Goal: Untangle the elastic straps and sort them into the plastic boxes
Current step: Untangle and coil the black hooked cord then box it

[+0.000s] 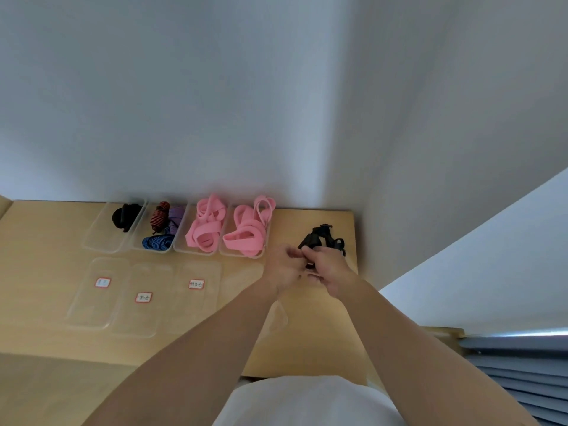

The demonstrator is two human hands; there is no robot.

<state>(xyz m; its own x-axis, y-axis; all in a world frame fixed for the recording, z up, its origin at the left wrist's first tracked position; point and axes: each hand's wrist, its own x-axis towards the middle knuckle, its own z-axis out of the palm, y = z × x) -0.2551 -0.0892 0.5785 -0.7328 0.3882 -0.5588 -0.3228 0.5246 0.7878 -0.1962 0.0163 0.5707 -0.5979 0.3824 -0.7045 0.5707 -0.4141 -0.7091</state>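
Straps knotted into a black tangle [325,238] are at the far right of the bench [46,241], just above its surface. I see the right hand [330,269] gripping the tangle's near end, fingers curled round it. The left hand [284,267] touches the right, and its fingers seem to pinch a strand, though blur makes that uncertain. Along the far edge stand four clear boxes [100,239]: from the left, one holds black straps [126,216], one holds striped straps [163,229], and two hold pink straps [204,229]. Clear lids [92,305] with labels [102,282] lie nearer.
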